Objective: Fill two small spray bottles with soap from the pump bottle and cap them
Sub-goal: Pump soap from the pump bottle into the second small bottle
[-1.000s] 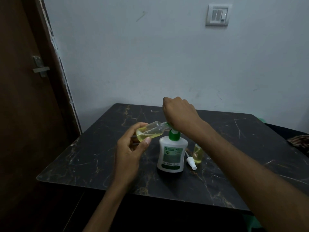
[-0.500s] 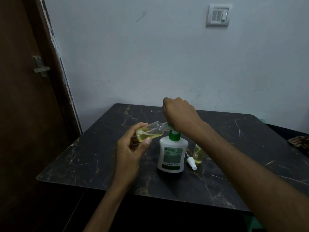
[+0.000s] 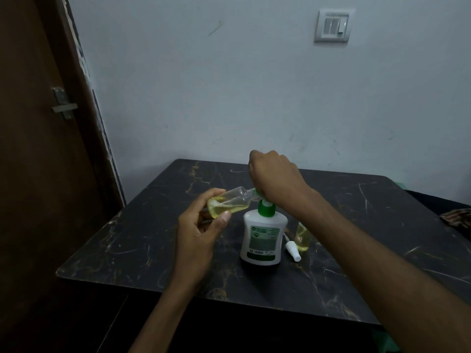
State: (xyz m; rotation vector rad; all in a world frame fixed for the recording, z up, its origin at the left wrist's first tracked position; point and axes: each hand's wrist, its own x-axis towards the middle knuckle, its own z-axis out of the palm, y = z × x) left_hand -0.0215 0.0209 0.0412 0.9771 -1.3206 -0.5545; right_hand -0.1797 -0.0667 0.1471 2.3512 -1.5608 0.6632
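A white pump bottle (image 3: 262, 239) with a green collar stands on the black marble table (image 3: 142, 245). My right hand (image 3: 274, 178) sits curled on top of its green pump head, hiding most of it. My left hand (image 3: 201, 225) holds a small clear spray bottle (image 3: 230, 202) tilted on its side, its mouth at the pump's nozzle; yellow soap lies in its lower half. A second small bottle (image 3: 302, 238) with yellow soap stands just right of the pump bottle, partly behind my right forearm. A white spray cap (image 3: 292, 249) lies on the table beside it.
The table reaches a pale wall at the back and a brown door (image 3: 38, 149) with a metal latch at the left. A light switch (image 3: 333, 25) is on the wall. Patterned cloth (image 3: 458, 217) lies past the table's right edge.
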